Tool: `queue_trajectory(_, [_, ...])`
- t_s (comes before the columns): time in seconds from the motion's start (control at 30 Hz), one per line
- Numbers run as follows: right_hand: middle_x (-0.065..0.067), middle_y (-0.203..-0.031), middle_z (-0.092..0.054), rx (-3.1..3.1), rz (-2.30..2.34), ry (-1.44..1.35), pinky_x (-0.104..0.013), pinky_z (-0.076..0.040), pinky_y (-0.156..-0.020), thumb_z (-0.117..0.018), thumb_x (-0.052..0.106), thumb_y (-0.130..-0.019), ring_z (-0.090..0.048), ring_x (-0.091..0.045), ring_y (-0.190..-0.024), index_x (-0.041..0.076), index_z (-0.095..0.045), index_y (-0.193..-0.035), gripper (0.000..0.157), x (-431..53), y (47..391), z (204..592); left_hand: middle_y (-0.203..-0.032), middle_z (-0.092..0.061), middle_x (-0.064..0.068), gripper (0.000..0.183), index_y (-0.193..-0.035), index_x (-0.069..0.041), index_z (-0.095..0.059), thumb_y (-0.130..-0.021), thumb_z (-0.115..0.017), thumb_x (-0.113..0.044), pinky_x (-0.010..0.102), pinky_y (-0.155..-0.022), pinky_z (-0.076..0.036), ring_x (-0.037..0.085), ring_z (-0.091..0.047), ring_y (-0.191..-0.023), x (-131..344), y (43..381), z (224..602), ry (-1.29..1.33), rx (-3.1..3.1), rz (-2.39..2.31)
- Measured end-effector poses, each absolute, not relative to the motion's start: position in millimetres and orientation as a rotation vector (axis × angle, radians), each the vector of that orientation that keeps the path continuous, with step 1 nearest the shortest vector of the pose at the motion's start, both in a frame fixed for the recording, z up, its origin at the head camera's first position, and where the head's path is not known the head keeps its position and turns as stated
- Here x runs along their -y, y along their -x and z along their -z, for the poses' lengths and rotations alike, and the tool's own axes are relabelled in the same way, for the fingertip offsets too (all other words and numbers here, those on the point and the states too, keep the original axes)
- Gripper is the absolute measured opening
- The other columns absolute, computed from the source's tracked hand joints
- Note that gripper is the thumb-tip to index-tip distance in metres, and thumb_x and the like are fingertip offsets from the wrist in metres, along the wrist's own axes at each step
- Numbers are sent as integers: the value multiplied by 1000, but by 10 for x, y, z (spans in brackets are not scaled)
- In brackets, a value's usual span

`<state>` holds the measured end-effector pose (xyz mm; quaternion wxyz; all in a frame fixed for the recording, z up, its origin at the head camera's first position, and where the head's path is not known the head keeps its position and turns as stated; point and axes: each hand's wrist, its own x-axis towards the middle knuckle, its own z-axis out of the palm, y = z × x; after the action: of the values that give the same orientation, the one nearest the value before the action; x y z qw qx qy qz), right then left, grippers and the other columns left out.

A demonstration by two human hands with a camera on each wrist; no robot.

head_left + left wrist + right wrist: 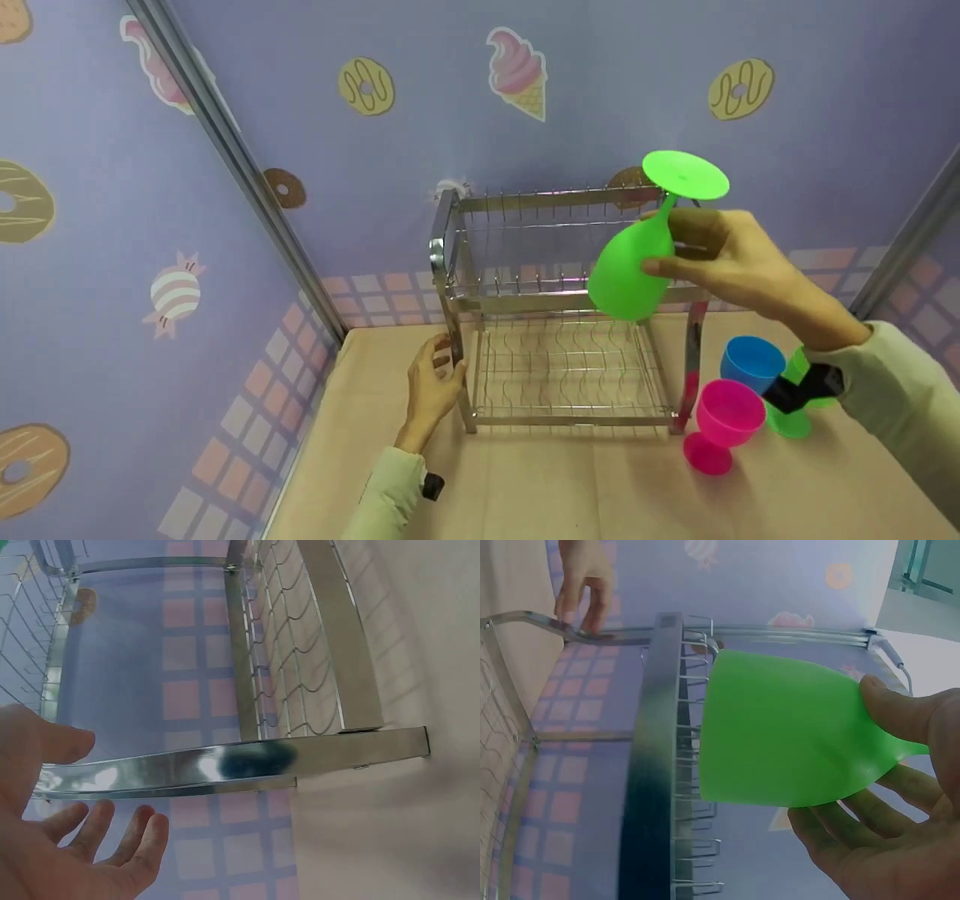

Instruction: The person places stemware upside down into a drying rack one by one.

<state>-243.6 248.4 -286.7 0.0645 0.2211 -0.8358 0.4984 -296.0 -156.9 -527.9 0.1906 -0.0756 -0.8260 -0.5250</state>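
Your right hand (739,262) is gripping a tilted, upside-down green goblet (632,270) near the upper tier (525,304) of the metal rack (570,421); your left hand (431,386), fingers relaxed, is straddling its left upright (225,762).

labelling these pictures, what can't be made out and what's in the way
Foot of the held cup: right wrist view, lost behind the right hand and right edge.
Inside of that cup: head, right wrist views, hidden by its own wall.
Blue cup, lower part: head view, behind the pink cup and black wrist device.
Rear green cup: head view, partly behind blue cup and device.
Green scrap: left wrist view, cut by the corner.
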Motion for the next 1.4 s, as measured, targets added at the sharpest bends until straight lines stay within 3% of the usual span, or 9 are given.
queue_trajectory(0.3, [-12, -139, -70, 2545, -1420, -559, -29, -58, -102, -82, 21, -97, -65, -37, -135, 9, -67, -142, 49, -2504, 2668, 2603, -116, -74, 27, 31, -121, 5, -70, -91, -75, 11, 41, -78, -69, 44, -79, -95, 1586, 3076, 5327, 196, 2305, 1480])
queue_trajectory(0.4, [-13, -142, -69, 2554, -1386, -531, -32, -58, -105, -83, 23, -96, -64, -38, -136, 10, -66, -144, 53, -2529, 2784, 2573, -116, -74, 26, 29, -118, 3, -70, -91, -75, 12, 39, -76, -69, 43, -79, -93, 1578, 3101, 5312, 182, 2320, 1489])
queue_trajectory(0.7, [-21, -147, -64, 2591, -1279, -440, -61, -51, -112, -82, 28, -97, -60, -45, -139, 5, -60, -149, 61, -2607, 3114, 2597, -116, -74, 25, 31, -120, 3, -70, -90, -77, 12, 38, -74, -69, 42, -80, -94, 1569, 3105, 5269, 183, 2360, 1482])
queue_trajectory(1.17, [-27, -151, -59, 2637, -1251, -351, -65, -48, -116, -78, 28, -100, -57, -47, -141, -2, -54, -152, 65, -2698, 3527, 2803, -114, -74, 24, 29, -117, 2, -68, -91, -77, 10, 41, -75, -69, 42, -79, -95, 1579, 3099, 5291, 191, 2397, 1399])
queue_trajectory(1.4, [-31, -150, -57, 2640, -1251, -349, -66, -48, -116, -75, 19, -101, -55, -51, -141, -7, -52, -150, 61, -2670, 3666, 2881, -116, -73, 25, 31, -121, 4, -67, -92, -75, 10, 41, -76, -69, 41, -79, -95, 1571, 3099, 5277, 185, 2418, 1374])
